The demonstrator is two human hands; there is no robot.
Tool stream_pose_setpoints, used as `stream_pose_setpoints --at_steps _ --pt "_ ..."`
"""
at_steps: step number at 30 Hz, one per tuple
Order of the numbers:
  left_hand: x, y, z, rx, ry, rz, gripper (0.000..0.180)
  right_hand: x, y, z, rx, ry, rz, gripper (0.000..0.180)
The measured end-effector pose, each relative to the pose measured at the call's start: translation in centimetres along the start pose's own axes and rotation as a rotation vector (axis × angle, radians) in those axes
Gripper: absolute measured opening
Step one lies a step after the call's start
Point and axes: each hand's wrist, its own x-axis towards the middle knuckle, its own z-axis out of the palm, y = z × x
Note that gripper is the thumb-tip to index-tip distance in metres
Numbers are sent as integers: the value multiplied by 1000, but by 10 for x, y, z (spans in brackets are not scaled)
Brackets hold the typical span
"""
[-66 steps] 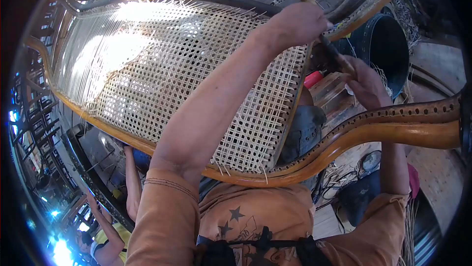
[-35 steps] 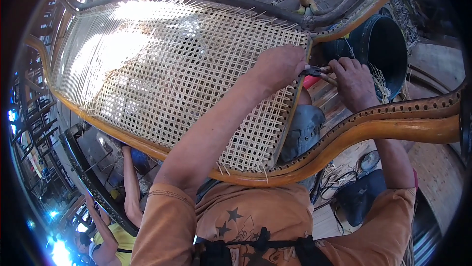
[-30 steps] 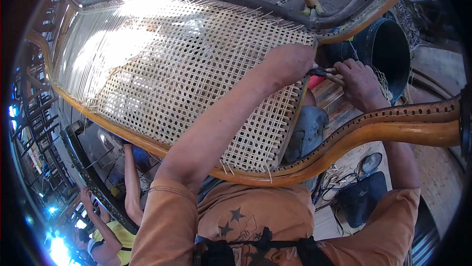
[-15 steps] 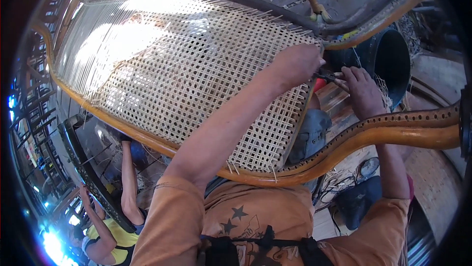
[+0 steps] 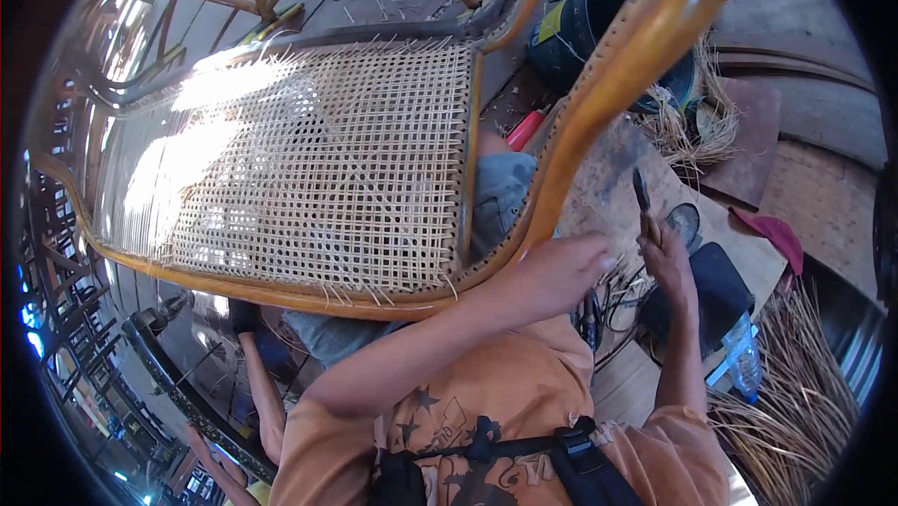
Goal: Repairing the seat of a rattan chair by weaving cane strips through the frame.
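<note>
My right hand [image 5: 666, 263] is closed on a knife-like tool [image 5: 643, 195], its dark, blade-like end pointing up and away and a pale handle in my fingers. My left hand [image 5: 575, 267] lies beside it, to the left, fingers curled in; what they may hold is hidden. Both are on the near right side of a rattan chair frame [image 5: 594, 113] with a row of holes along its curved rail. Woven cane webbing [image 5: 346, 160] fills the frame's panel, with loose strand ends sticking out along its edges. At its left part only parallel strands [image 5: 131, 179] run.
A dark bucket [image 5: 561, 52] with cane shavings [image 5: 697, 132] stands beyond the rail. A red object [image 5: 526, 130] lies near it. At right are a dark red cloth [image 5: 772, 237], a plastic bottle [image 5: 745, 361] and a bundle of strands [image 5: 795, 394]. Another person's arm [image 5: 262, 384] shows lower left.
Both hands have left the webbing's right edge and come nearer to me. The tool is now in my right hand alone. My view has shifted right, so the chair appears further left.
</note>
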Motion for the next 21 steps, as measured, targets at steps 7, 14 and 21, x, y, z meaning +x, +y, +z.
stream_pose_setpoints --at_steps 7,14,21 --pt "54 -34 127 486 -246 -152 24 -29 137 43 35 255 -276 40" --pt "27 -33 94 502 -438 -104 42 -29 112 75 -201 309 43 50" --pt "-48 67 -5 -222 -537 96 33 -36 88 85 -307 482 84 59"
